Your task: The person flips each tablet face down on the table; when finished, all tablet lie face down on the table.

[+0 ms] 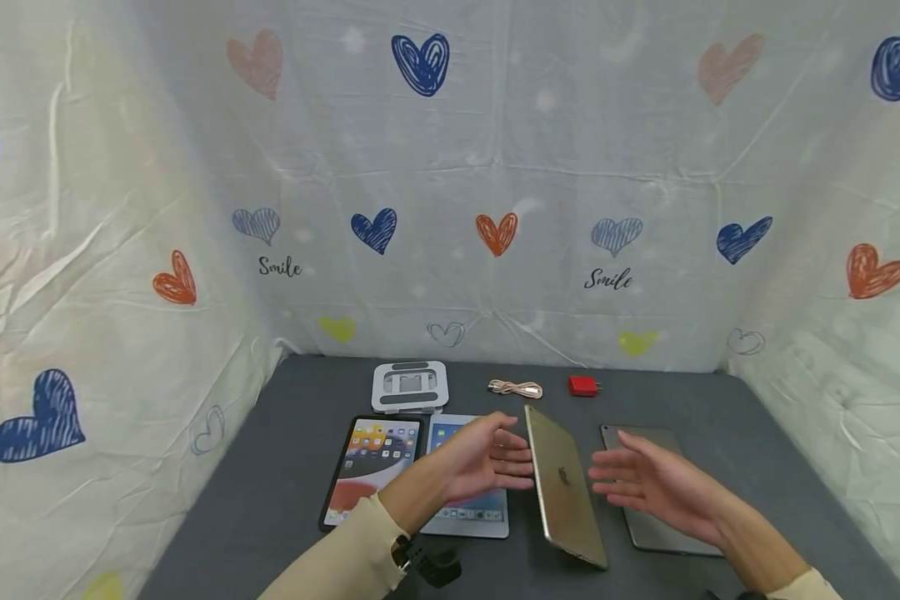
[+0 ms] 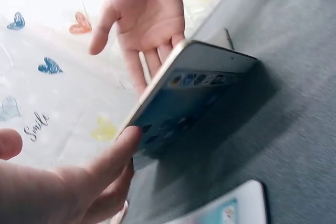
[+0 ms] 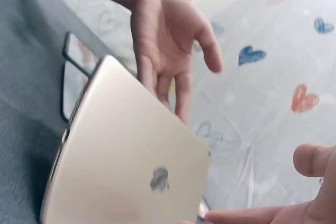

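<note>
A gold tablet (image 1: 566, 492) with an apple logo stands on its long edge, leaning, between my two hands. My left hand (image 1: 487, 462) is on its screen side, fingers straight, fingertips right at the tablet's edge. Facing the gold back is my right hand (image 1: 656, 483), palm turned in and fingers extended. In the left wrist view the gold tablet's lit screen (image 2: 184, 103) shows a row of icons. A white tablet (image 1: 483, 521) lies screen up under my left hand. Below my right hand lies a grey tablet (image 1: 645, 529), back up and partly covered.
A black-framed tablet (image 1: 375, 467) lies screen up at the left. Behind it sits a folded silver stand (image 1: 409, 387). A coiled cable (image 1: 515, 388) and a red charger plug (image 1: 583, 386) lie along the back. Heart-printed cloth walls surround the dark table (image 1: 232, 500).
</note>
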